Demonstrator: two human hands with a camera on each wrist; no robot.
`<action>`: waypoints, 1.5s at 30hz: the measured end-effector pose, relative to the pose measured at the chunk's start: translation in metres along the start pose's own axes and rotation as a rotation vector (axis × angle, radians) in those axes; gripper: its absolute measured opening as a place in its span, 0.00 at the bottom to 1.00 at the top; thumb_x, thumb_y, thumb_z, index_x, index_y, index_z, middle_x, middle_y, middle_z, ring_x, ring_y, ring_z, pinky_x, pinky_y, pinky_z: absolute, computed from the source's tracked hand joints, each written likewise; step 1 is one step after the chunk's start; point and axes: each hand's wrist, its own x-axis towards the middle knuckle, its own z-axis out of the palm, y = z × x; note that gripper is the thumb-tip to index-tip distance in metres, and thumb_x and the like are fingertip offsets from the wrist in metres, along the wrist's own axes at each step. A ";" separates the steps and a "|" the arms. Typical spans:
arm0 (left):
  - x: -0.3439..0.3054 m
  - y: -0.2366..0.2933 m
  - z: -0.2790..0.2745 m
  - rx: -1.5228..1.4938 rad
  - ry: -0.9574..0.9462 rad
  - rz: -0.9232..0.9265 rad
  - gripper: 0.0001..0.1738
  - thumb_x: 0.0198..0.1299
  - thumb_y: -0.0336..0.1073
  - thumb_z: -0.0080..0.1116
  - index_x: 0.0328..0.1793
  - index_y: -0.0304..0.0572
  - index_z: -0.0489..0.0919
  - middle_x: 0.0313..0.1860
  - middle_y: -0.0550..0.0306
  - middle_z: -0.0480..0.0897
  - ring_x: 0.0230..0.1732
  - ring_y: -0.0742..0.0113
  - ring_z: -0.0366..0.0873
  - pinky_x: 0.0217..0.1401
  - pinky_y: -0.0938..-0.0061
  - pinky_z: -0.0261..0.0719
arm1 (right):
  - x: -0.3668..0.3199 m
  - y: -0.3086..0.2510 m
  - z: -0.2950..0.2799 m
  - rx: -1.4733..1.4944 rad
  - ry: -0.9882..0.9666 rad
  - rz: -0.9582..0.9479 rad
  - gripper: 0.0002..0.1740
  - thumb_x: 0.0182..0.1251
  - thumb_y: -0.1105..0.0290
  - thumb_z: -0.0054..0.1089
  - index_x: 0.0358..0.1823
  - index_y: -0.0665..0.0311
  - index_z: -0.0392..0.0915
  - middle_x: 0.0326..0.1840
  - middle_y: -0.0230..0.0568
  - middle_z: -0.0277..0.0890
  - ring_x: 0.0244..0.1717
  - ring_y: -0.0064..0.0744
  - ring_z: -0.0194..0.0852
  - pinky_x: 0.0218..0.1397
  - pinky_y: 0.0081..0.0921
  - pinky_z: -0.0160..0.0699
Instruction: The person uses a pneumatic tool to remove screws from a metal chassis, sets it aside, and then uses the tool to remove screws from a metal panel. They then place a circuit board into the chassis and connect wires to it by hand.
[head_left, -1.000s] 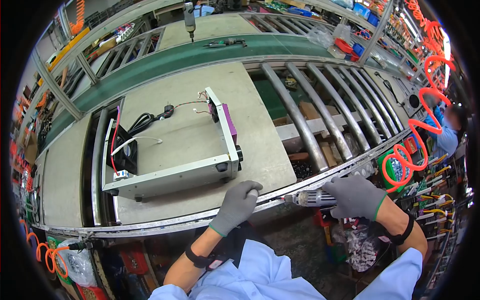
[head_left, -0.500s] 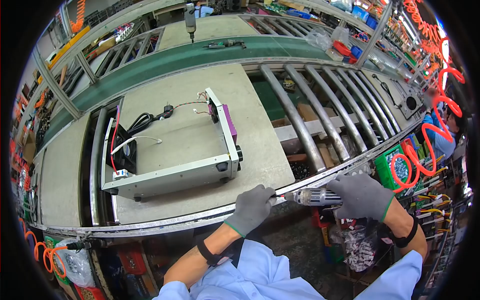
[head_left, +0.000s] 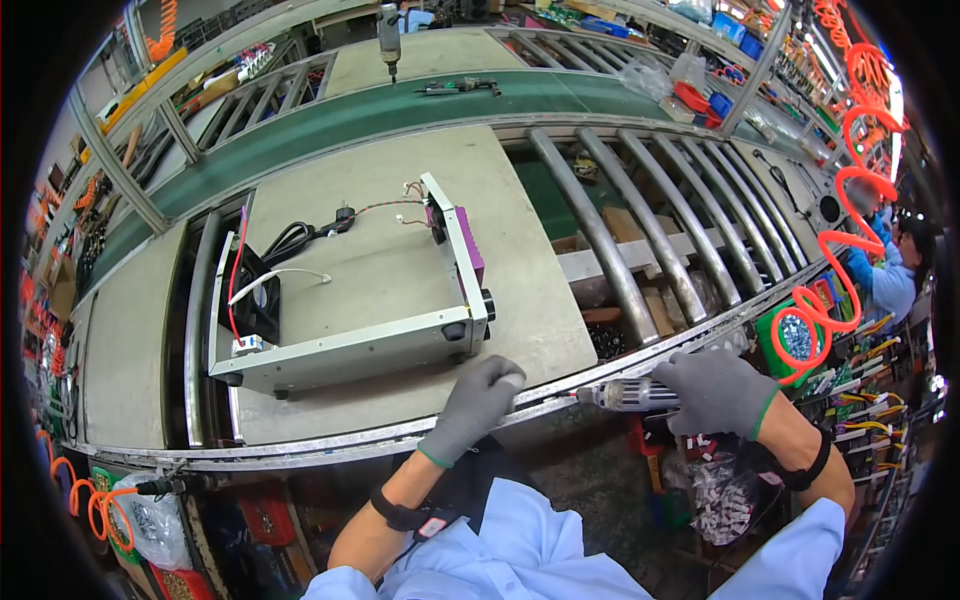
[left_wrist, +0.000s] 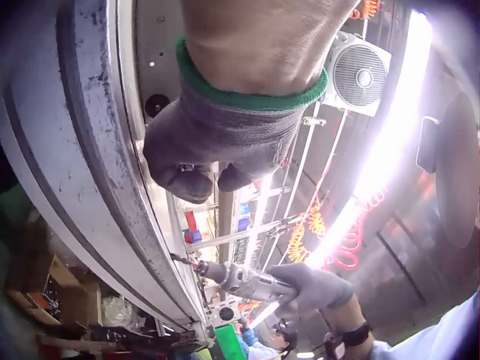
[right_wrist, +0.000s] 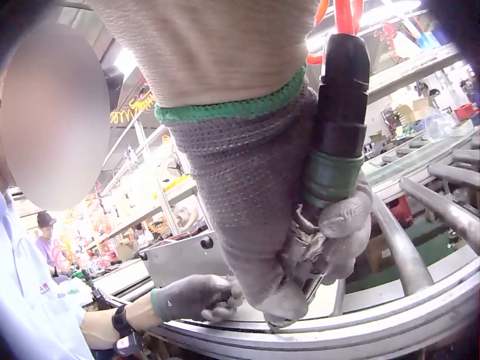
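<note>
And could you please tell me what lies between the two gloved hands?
The driver, held by the right hand and pointing towards the left hand; the head and left wrist views both show it.

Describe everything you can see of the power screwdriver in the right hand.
The power screwdriver has a silvery, metal-looking barrel, a green band and a dark rear end joined to an orange hose. The right hand grips it beside the conveyor's near rail, its tip pointing toward the left hand. Whether it runs is unclear.
</note>
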 end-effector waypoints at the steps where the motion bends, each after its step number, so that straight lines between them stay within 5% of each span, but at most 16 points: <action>1: 0.000 -0.003 0.003 0.130 0.011 0.130 0.13 0.67 0.37 0.56 0.48 0.36 0.83 0.32 0.59 0.79 0.29 0.71 0.76 0.35 0.72 0.77 | -0.002 -0.001 -0.003 -0.007 0.002 -0.002 0.25 0.51 0.60 0.71 0.50 0.62 0.78 0.39 0.51 0.81 0.41 0.56 0.85 0.46 0.51 0.84; 5: -0.008 0.011 0.013 0.348 -0.088 0.088 0.16 0.63 0.36 0.65 0.55 0.37 0.85 0.33 0.60 0.80 0.33 0.73 0.78 0.38 0.73 0.77 | -0.010 -0.002 -0.008 -0.016 0.018 0.001 0.26 0.51 0.59 0.72 0.50 0.63 0.78 0.39 0.51 0.81 0.42 0.56 0.85 0.47 0.50 0.84; 9: -0.009 0.012 0.030 0.567 -0.059 0.272 0.18 0.62 0.39 0.67 0.56 0.41 0.86 0.36 0.49 0.83 0.38 0.54 0.83 0.44 0.61 0.80 | -0.017 -0.010 -0.018 -0.022 0.017 0.008 0.23 0.54 0.59 0.72 0.47 0.64 0.78 0.42 0.51 0.82 0.42 0.55 0.86 0.49 0.48 0.85; 12: -0.005 0.003 0.035 0.651 -0.049 0.353 0.16 0.64 0.39 0.66 0.55 0.43 0.87 0.36 0.48 0.83 0.38 0.54 0.83 0.45 0.61 0.80 | -0.022 -0.015 -0.020 -0.005 0.052 -0.004 0.25 0.52 0.59 0.73 0.50 0.63 0.78 0.42 0.51 0.82 0.43 0.55 0.85 0.48 0.48 0.85; 15: -0.005 -0.004 0.023 0.574 0.022 0.443 0.14 0.66 0.40 0.65 0.51 0.40 0.87 0.33 0.54 0.82 0.33 0.61 0.81 0.39 0.65 0.79 | -0.028 -0.017 -0.009 0.085 0.143 -0.007 0.28 0.48 0.58 0.75 0.51 0.63 0.80 0.41 0.51 0.81 0.43 0.55 0.84 0.47 0.48 0.83; 18: -0.011 0.003 0.002 0.056 0.023 -0.009 0.16 0.70 0.44 0.64 0.50 0.38 0.86 0.31 0.63 0.79 0.26 0.74 0.74 0.28 0.75 0.73 | -0.030 -0.030 0.015 0.283 0.244 0.032 0.28 0.49 0.58 0.76 0.50 0.63 0.80 0.42 0.51 0.81 0.43 0.55 0.84 0.48 0.46 0.83; 23: -0.030 0.013 -0.022 -0.646 -0.020 -0.202 0.18 0.75 0.43 0.60 0.57 0.33 0.81 0.30 0.65 0.75 0.20 0.83 0.61 0.19 0.84 0.55 | -0.007 -0.076 0.086 0.748 0.336 0.030 0.29 0.51 0.58 0.77 0.53 0.64 0.81 0.46 0.52 0.82 0.45 0.55 0.84 0.50 0.42 0.83; 26: -0.035 0.008 -0.031 -0.788 -0.040 -0.176 0.17 0.76 0.42 0.59 0.56 0.34 0.80 0.33 0.64 0.77 0.23 0.82 0.64 0.21 0.85 0.57 | -0.004 -0.106 0.104 1.076 0.293 0.084 0.25 0.54 0.59 0.76 0.49 0.66 0.82 0.38 0.48 0.83 0.38 0.38 0.84 0.48 0.36 0.82; 27: -0.036 0.009 -0.031 -0.826 -0.054 -0.155 0.17 0.76 0.43 0.59 0.56 0.34 0.80 0.33 0.64 0.77 0.24 0.82 0.65 0.22 0.85 0.58 | -0.004 -0.116 0.107 1.163 0.288 0.090 0.25 0.54 0.59 0.77 0.49 0.65 0.81 0.37 0.45 0.83 0.36 0.30 0.81 0.45 0.34 0.82; 31: -0.040 0.008 -0.029 -0.924 -0.112 -0.112 0.17 0.75 0.43 0.59 0.56 0.35 0.78 0.35 0.62 0.77 0.28 0.81 0.69 0.24 0.86 0.64 | 0.003 -0.136 0.154 1.291 0.242 0.056 0.25 0.56 0.60 0.76 0.51 0.65 0.79 0.34 0.40 0.80 0.31 0.25 0.79 0.36 0.27 0.80; 34: -0.038 -0.002 -0.024 -0.928 -0.121 -0.129 0.17 0.76 0.43 0.58 0.57 0.35 0.77 0.37 0.60 0.77 0.29 0.79 0.72 0.25 0.86 0.67 | -0.004 -0.153 0.142 1.681 -0.084 0.185 0.23 0.60 0.61 0.73 0.51 0.64 0.77 0.33 0.37 0.79 0.26 0.21 0.76 0.29 0.24 0.77; 38: -0.037 0.000 -0.018 -0.979 -0.096 -0.176 0.19 0.77 0.44 0.56 0.58 0.33 0.76 0.38 0.58 0.79 0.29 0.78 0.74 0.25 0.86 0.68 | -0.001 -0.158 0.158 1.978 -0.192 0.090 0.19 0.63 0.66 0.70 0.51 0.63 0.73 0.31 0.33 0.76 0.22 0.18 0.73 0.24 0.23 0.73; 45: -0.030 0.010 -0.024 -0.781 0.030 -0.189 0.19 0.80 0.43 0.51 0.60 0.31 0.76 0.34 0.63 0.74 0.25 0.80 0.67 0.25 0.85 0.64 | 0.012 -0.179 0.133 1.734 0.098 0.186 0.19 0.65 0.66 0.69 0.52 0.64 0.72 0.30 0.33 0.74 0.22 0.19 0.72 0.23 0.23 0.73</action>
